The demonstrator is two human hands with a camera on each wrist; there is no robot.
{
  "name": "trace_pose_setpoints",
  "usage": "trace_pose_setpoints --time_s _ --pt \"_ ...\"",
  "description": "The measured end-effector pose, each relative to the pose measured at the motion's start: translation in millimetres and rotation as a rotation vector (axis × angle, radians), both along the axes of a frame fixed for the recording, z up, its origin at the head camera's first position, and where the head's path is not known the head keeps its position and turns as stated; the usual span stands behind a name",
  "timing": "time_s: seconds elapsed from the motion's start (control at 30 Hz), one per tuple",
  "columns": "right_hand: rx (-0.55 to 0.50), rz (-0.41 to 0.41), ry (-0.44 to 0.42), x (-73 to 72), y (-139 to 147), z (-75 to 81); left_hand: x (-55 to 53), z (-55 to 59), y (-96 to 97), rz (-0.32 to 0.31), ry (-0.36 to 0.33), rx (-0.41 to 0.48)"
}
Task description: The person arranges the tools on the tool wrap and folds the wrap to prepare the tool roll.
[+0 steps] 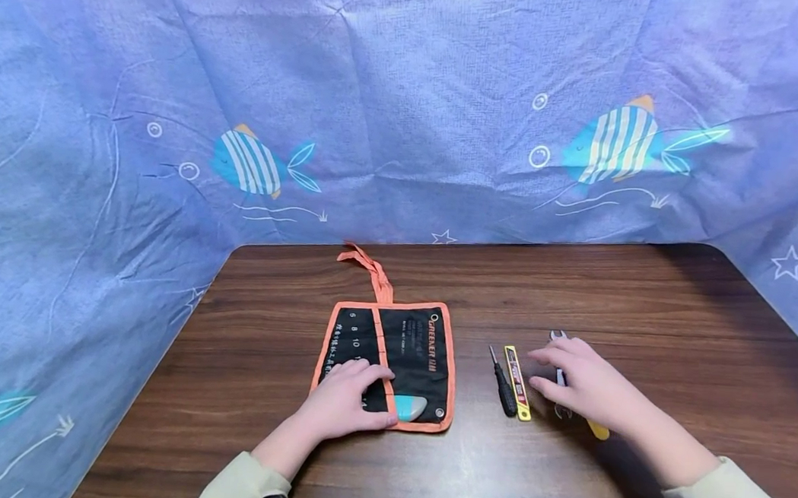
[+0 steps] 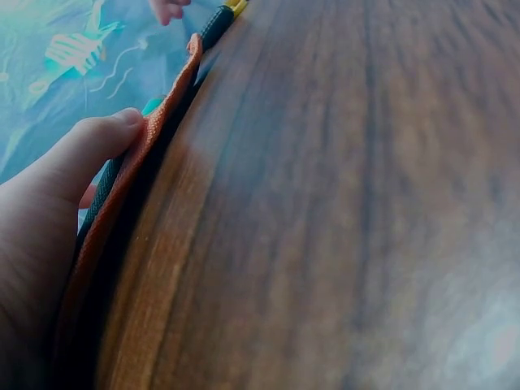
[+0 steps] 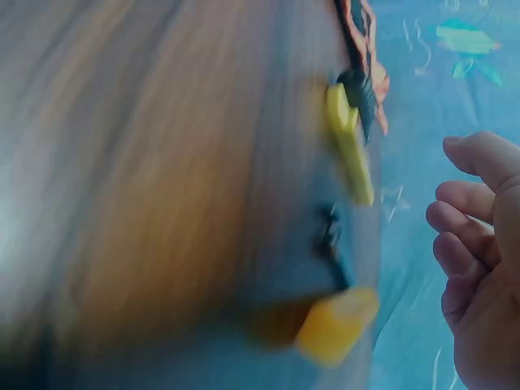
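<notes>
A black tool pouch with orange trim lies unrolled on the table. My left hand rests on its lower left part, the thumb at the orange bottom edge; the thumb touches that trim in the left wrist view. A teal and grey rounded piece sticks out of a pocket beside the thumb. Above a double-ended wrench, partly hidden, hovers my right hand, fingers loosely bent and holding nothing. Left of it lie a black-handled screwdriver and a narrow yellow-and-red case.
A yellow-ended object lies partly under my right wrist; it is blurred in the right wrist view. Orange ties run from the pouch toward the back of the wooden table. A blue fish-patterned cloth hangs behind.
</notes>
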State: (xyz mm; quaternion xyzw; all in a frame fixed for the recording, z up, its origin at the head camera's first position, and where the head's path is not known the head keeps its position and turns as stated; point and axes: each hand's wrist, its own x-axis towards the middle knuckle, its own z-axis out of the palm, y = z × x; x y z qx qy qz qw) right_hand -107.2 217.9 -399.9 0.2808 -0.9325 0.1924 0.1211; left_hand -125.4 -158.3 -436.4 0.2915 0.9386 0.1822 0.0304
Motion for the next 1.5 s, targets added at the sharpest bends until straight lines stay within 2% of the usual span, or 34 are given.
trace_pose_setpoints --time_s 0.23,0.6,0.77,0.87,1.03,1.23,1.5 --pt "-0.005 -0.093 -0.021 8.9 27.5 -8.6 -1.0 0.7 0.1 -0.001 0.006 0.012" --pt "-0.015 -0.159 -0.044 19.7 51.7 -23.5 -0.3 -0.4 -0.3 0.011 -0.008 0.019" --pt "0.014 -0.181 -0.147 22.6 53.3 -22.5 -0.4 0.1 -0.7 0.015 -0.008 0.019" --pt "0.023 -0.184 -0.169 24.4 53.3 -23.5 -0.3 -0.5 -0.9 0.014 -0.008 0.022" --pt "0.008 -0.202 -0.163 27.7 52.3 -25.5 0.5 -0.3 -1.4 0.011 -0.006 0.034" --pt "-0.003 -0.186 -0.139 24.7 48.4 -29.1 -0.5 0.7 -2.4 0.02 0.008 0.043" --pt "-0.007 -0.187 -0.114 26.9 51.6 -33.4 -1.1 -3.0 -2.1 0.01 0.0 0.041"
